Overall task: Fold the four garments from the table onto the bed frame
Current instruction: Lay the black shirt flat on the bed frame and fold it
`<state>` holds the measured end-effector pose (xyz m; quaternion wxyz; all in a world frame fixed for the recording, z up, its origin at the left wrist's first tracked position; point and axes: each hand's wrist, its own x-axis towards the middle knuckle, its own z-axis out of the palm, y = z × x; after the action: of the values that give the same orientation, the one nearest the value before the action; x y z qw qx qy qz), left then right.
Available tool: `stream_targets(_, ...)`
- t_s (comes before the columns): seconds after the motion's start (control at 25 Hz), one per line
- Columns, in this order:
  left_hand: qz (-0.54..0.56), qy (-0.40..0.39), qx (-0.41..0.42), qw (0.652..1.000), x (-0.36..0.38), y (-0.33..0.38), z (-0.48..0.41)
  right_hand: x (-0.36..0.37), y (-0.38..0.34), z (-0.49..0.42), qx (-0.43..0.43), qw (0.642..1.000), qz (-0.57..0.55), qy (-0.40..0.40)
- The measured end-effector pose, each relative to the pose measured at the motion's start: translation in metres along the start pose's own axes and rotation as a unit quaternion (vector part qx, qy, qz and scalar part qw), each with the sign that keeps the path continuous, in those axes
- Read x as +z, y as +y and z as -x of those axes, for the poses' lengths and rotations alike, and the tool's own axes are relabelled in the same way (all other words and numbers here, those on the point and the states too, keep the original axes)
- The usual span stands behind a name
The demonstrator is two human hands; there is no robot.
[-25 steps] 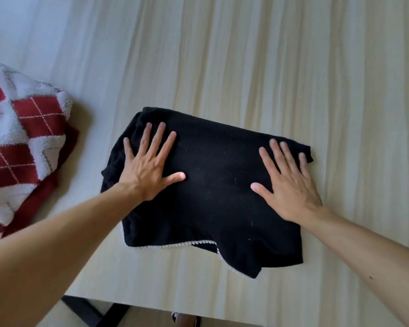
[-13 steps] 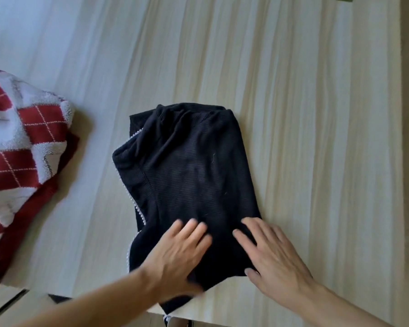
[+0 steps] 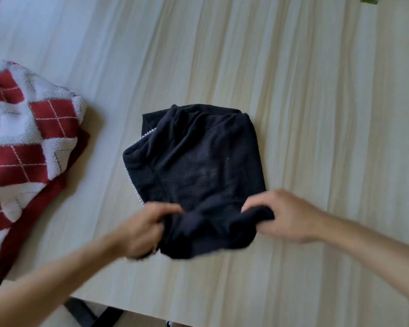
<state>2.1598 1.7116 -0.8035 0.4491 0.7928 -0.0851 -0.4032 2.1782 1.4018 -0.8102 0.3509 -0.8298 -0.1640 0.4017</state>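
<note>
While both hands grip its near edge, black garment (image 3: 198,161) lies on table (image 3: 316,114).
L hand (image 3: 139,230) & R hand (image 3: 286,215) each curl round bunched hem; red-white sweater (image 3: 28,147) at left, well apart.

Table (image 3: 316,114) with black garment (image 3: 198,161), checked knit (image 3: 28,142)

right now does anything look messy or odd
The red and white checked garment lies crumpled at the left of the table. The black garment bunches where the left hand and right hand grip its near edge.
</note>
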Motion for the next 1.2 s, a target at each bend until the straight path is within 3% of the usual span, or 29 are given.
stream_targets(0.12, 0.169, 0.089, -0.089, 0.977, -0.076, 0.019, -0.034, -0.073, -0.022, -0.032, 0.022, 0.987, -0.157, 0.031)
stream_targets(0.24, 0.205, 0.22, -0.171, 0.938, -0.135, 0.02, -0.076, -0.108, -0.024, -0.082, 0.084, 0.957, -0.195, 0.195)
stream_targets(0.32, 0.093, 0.353, -0.13, 0.922, -0.137, 0.008, -0.097, -0.097, -0.013, -0.109, 0.151, 0.95, -0.097, 0.254)
stream_targets(0.36, -0.044, 0.39, -0.066, 0.918, -0.126, 0.001, -0.101, -0.082, -0.005, -0.118, 0.175, 0.955, -0.037, 0.238)
stream_targets(0.44, -0.274, 0.29, 0.038, 0.916, -0.085, -0.01, -0.105, -0.044, 0.007, -0.125, 0.204, 0.955, 0.049, 0.208)
stream_targets(0.52, -0.383, 0.189, 0.038, 0.903, -0.053, -0.031, -0.105, -0.021, 0.012, -0.127, 0.209, 0.94, 0.067, 0.261)
stream_targets(0.56, -0.393, 0.205, 0.012, 0.896, -0.043, -0.044, -0.105, -0.016, 0.009, -0.128, 0.21, 0.929, 0.059, 0.299)
stream_targets(0.64, -0.314, 0.317, -0.11, 0.888, -0.029, -0.049, -0.099, -0.011, -0.003, -0.132, 0.226, 0.903, 0.012, 0.366)
stream_targets(0.72, -0.096, 0.406, -0.232, 0.879, -0.017, -0.032, -0.093, -0.015, -0.016, -0.134, 0.254, 0.879, -0.108, 0.388)
stream_targets(0.8, 0.087, 0.448, -0.259, 0.851, -0.013, -0.013, -0.09, -0.025, -0.026, -0.136, 0.282, 0.832, -0.292, 0.378)
stream_targets(0.88, 0.227, 0.479, -0.26, 0.807, -0.025, -0.007, -0.09, -0.039, -0.033, -0.131, 0.301, 0.793, -0.428, 0.313)
stream_targets(0.96, 0.363, 0.459, -0.294, 0.756, -0.047, -0.007, -0.09, -0.051, -0.044, -0.121, 0.297, 0.792, -0.489, 0.212)
stream_targets(1.0, 0.413, 0.417, -0.307, 0.75, -0.055, -0.009, -0.088, -0.055, -0.052, -0.115, 0.284, 0.797, -0.504, 0.173)
stream_targets(1.12, 0.483, 0.226, -0.295, 0.793, -0.073, -0.005, -0.067, -0.065, -0.084, -0.101, 0.236, 0.813, -0.521, 0.11)
stream_targets(1.2, 0.504, 0.2, -0.219, 0.811, -0.086, -0.004, -0.04, -0.069, -0.118, -0.102, 0.198, 0.836, -0.504, 0.087)
